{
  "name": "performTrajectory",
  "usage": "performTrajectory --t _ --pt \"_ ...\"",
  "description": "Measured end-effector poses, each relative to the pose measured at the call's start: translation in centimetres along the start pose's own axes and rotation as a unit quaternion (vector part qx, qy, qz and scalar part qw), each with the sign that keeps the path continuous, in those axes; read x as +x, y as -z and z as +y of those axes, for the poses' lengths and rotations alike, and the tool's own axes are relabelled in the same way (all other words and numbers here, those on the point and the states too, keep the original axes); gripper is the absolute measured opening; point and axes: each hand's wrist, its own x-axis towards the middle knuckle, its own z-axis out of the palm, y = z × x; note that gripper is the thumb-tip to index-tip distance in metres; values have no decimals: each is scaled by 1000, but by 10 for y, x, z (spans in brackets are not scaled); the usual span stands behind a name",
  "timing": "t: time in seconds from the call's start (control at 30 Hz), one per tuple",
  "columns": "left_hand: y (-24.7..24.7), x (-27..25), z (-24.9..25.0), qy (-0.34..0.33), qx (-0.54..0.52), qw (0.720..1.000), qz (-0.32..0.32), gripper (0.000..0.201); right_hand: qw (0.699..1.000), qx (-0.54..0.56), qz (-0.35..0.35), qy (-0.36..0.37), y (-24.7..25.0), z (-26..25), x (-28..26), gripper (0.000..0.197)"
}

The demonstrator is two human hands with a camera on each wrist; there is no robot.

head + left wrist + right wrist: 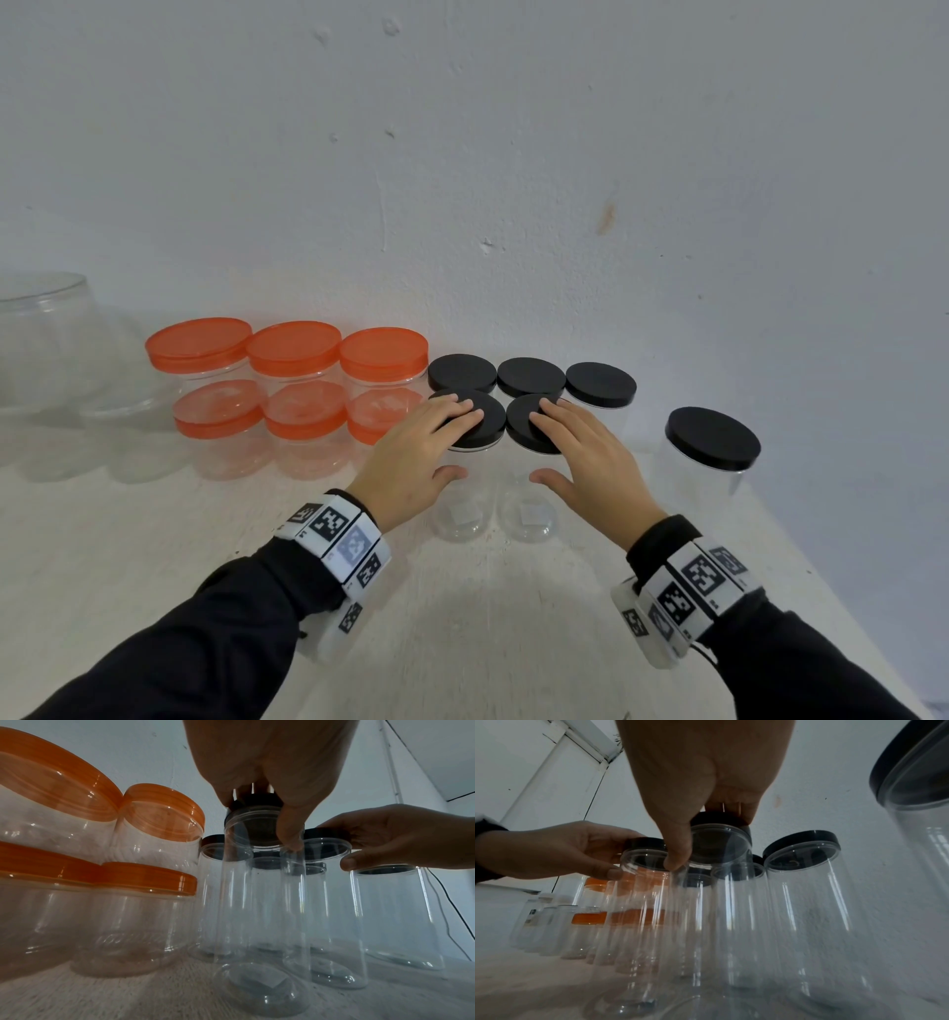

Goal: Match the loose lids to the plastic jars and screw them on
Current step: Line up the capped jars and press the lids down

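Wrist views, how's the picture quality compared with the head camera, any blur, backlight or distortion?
Head view: evenly lit and sharp, edges slightly bowed. Left wrist view: left hand dark against the bright wall, the orange-lidded jars lean strongly inward. Right wrist view: right hand equally backlit, the nearest clear jars smeared and soft, the table grainy.

Soft, even daylight fills the head view, and the wall (513, 154) and the desk (154, 539) look pale, with only faint shadows under the jars (464, 493). Both wrist views are dimmer and bluish, with the hands (270, 760) seen dark from below. The right wrist view is smeared with blur across the clear jars, and the wide lens bends lines at the edges.
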Motion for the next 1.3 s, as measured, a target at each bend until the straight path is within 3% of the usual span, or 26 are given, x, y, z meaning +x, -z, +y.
performTrajectory --t 0.17,0.33,0.53,0.97,1.2,1.3 --pt "14 7 2 14 -17 999 -31 77 997 0 -77 0 17 6 7 95" --pt "25 30 10 58 42 985 -157 110 986 -43 -162 8 29 11 21 122" --pt "21 44 8 86 82 961 -252 123 979 -8 -205 -7 22 10 28 116" --pt "21 42 6 78 83 962 -247 114 978 -2 -207 -7 21 9 29 113" --pt "22 43 9 87 77 962 -246 113 982 -61 -178 3 30 12 21 125" --pt "23 43 10 89 77 962 -247 113 987 -48 -151 -19 41 22 8 114"
